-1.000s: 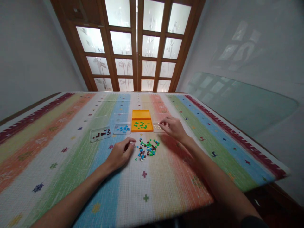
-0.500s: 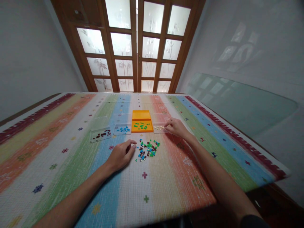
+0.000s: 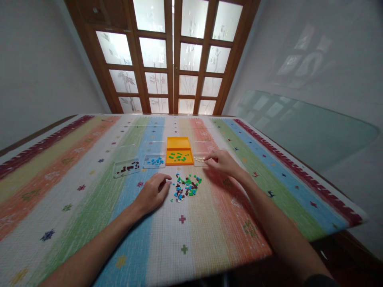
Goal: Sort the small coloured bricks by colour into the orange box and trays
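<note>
A heap of small coloured bricks lies on the striped tablecloth. Behind it stand four small trays in a row: a clear tray with dark bricks, a clear tray with blue bricks, an orange tray with green bricks and a clear tray with pale bricks. My left hand rests on the cloth just left of the heap, fingers curled loosely. My right hand hovers at the pale-brick tray, fingertips pinched together; what they hold is too small to see.
The table's right edge runs diagonally beside my right arm. A wooden door with frosted glass panes stands behind the table. Grey walls close both sides.
My right hand shifted slightly right from the pale-brick tray, then came back left to its edge. My left hand stayed beside the heap.
</note>
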`<state>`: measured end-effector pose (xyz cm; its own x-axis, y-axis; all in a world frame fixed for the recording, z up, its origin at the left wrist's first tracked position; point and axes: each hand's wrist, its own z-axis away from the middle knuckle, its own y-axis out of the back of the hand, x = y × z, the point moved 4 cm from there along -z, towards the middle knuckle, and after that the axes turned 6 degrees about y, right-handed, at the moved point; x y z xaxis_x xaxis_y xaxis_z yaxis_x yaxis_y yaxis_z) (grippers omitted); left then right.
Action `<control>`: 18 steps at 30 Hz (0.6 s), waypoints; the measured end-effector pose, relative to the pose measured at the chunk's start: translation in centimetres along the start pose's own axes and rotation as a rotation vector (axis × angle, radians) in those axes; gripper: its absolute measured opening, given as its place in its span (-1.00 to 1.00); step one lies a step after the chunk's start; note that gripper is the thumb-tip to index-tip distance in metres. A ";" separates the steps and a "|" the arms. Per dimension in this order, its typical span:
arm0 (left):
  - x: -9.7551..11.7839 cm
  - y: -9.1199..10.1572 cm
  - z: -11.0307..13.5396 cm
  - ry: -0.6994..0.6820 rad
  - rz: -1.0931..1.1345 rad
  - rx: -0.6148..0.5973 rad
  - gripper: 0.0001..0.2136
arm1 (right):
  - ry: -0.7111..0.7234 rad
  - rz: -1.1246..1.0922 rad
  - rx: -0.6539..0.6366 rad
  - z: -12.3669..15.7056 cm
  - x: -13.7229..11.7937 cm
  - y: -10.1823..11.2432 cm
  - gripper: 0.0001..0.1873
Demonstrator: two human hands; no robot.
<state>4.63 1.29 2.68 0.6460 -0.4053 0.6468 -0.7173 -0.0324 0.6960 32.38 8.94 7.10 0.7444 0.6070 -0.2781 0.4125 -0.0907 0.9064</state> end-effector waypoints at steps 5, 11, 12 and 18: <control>0.1 -0.2 0.1 -0.058 -0.006 -0.015 -0.80 | 0.134 -0.097 -0.217 0.3 -3.2 -2.3 -0.81; 0.2 -0.7 0.3 -0.170 -0.068 -0.045 -0.77 | 0.171 -0.118 -0.262 0.3 -4.2 -3.0 -0.76; 0.2 -0.7 0.3 -0.187 -0.080 -0.048 -0.77 | 0.176 -0.124 -0.266 0.2 -4.4 -3.2 -0.75; 0.2 -1.0 0.4 -0.251 -0.139 -0.041 -0.79 | 0.158 -0.084 -0.287 -0.2 -5.8 -4.3 -0.75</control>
<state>5.42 0.91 1.97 0.6489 -0.6133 0.4504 -0.6117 -0.0684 0.7882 26.22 6.00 4.91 0.6141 0.7200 -0.3233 0.2879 0.1770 0.9412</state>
